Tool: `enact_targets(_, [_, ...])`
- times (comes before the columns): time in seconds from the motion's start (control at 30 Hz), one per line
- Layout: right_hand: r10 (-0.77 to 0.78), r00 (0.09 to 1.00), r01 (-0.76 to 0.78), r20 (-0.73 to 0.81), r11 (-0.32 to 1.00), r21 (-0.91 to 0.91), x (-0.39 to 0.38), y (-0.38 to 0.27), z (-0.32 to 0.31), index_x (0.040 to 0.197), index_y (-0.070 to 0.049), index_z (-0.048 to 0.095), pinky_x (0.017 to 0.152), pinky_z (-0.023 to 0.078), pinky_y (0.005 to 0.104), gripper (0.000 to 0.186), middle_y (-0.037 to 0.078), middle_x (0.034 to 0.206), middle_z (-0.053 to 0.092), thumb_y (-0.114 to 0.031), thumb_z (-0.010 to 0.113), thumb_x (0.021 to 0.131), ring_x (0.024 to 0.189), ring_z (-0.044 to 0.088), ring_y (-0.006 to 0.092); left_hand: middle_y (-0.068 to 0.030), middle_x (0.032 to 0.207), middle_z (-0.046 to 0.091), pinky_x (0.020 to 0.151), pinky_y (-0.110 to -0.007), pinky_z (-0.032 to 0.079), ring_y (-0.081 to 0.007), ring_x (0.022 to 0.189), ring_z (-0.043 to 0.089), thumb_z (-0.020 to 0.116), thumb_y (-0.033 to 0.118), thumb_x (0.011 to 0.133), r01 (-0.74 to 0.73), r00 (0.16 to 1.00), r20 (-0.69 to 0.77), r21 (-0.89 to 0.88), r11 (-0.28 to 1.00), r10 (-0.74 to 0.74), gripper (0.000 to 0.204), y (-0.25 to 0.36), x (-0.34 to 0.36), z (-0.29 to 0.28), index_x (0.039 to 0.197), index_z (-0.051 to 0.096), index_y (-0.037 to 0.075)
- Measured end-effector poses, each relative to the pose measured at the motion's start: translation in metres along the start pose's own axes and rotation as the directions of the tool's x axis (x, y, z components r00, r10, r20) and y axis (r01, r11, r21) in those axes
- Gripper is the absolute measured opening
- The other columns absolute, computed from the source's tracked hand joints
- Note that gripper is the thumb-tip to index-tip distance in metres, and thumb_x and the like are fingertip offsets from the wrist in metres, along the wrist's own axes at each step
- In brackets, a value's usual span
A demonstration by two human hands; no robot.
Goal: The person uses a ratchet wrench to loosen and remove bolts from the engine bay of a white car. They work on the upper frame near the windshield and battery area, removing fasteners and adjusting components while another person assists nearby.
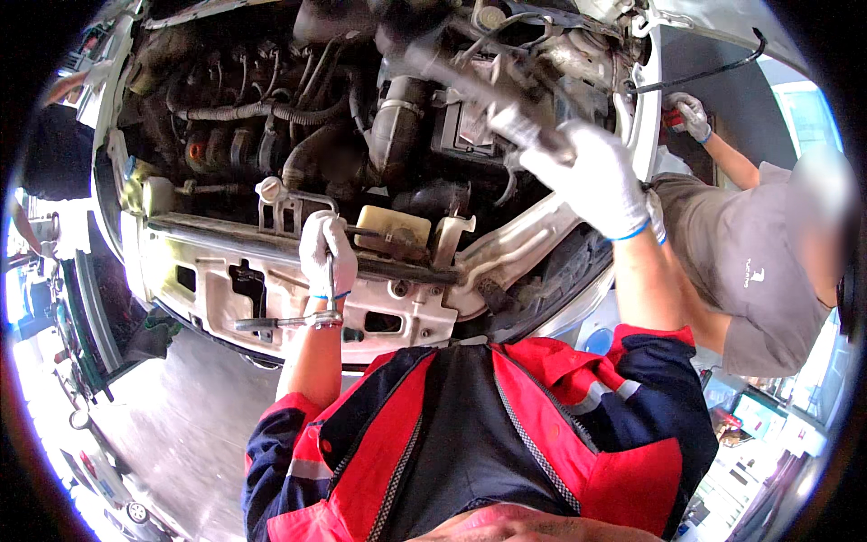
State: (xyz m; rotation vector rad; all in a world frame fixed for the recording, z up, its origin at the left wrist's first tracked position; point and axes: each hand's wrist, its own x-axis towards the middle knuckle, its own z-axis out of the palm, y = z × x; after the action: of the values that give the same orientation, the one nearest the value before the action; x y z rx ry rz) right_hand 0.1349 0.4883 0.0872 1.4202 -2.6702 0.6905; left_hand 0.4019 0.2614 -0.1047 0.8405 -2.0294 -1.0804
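Under a raised bonnet, an engine bay (361, 117) fills the top of the view. Left hand (325, 253), white-gloved, reaches up with its grip clenched around a metal wrench (330, 280) against the car's front panel (271, 289). Right hand (596, 181) stretches higher, its grip grasping a blurred dark tool (470, 81) angled up-left over the engine. Beside it, another person's gloved hand (691, 116) works at the wing.

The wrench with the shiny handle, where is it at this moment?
In the head view the wrench is left of centre, gripped in the person's gloved left hand against the white front panel of the open engine bay, just left of the pale fluid tank.
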Motion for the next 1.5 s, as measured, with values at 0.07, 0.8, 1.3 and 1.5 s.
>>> enact_targets(0.07, [0.056, 0.997, -0.057, -0.058, 0.998, -0.011, 0.013, -0.006, -0.02, 0.078, -0.003, 0.065, 0.059, 0.051, 0.0392, 0.044, 0.017, 0.071, 0.065, -0.044, 0.081, 0.081, 0.061, 0.064, 0.0313, -0.0167, 0.092, 0.064, 0.08, -0.038, 0.051, -0.0314, 0.084, 0.063, 0.05, 0.006, 0.096, -0.006, 1.0, 0.001, -0.013, 1.0, 0.006, 0.019, 0.0, 0.0, -0.002, 0.086, 0.064, -0.002])
enact_targets(0.8, [-0.087, 0.992, 0.107, 0.093, 0.967, -0.229, -0.024, -0.065, 0.124, 0.092, -0.008, 0.06, 0.059, 0.055, 0.043, 0.024, 0.012, 0.079, 0.065, -0.03, 0.069, 0.086, 0.068, 0.069, 0.0306, -0.0154, 0.092, 0.064, 0.079, -0.036, 0.052, -0.0282, 0.083, 0.063, 0.048, 0.004, 0.097, -0.028, 1.0, -0.014, -0.067, 0.997, 0.027, 0.02, -0.007, -0.003, 0.001, 0.086, 0.063, -0.003])
enact_targets(1.3, [-0.176, 0.947, 0.286, 0.27, 0.846, -0.451, -0.05, -0.03, 0.075, 0.093, -0.01, 0.061, 0.066, 0.051, 0.0398, 0.012, 0.007, 0.082, 0.064, -0.021, 0.058, 0.088, 0.074, 0.069, 0.0238, -0.0136, 0.093, 0.064, 0.079, -0.034, 0.051, -0.0255, 0.082, 0.061, 0.048, 0.007, 0.099, -0.096, 0.995, -0.008, -0.042, 0.995, 0.095, 0.021, -0.005, -0.002, 0.0, 0.087, 0.063, -0.003])
enact_targets(1.5, [-0.269, 0.95, 0.311, 0.158, 0.803, -0.509, -0.079, 0.011, 0.083, 0.091, -0.013, 0.058, 0.065, 0.045, 0.0397, 0.015, 0.004, 0.081, 0.057, -0.022, 0.064, 0.081, 0.073, 0.062, 0.0217, -0.0138, 0.094, 0.063, 0.079, -0.034, 0.051, -0.0267, 0.082, 0.061, 0.048, 0.007, 0.099, -0.051, 0.999, 0.014, -0.059, 0.997, 0.052, 0.021, -0.009, -0.004, -0.001, 0.088, 0.063, -0.003])
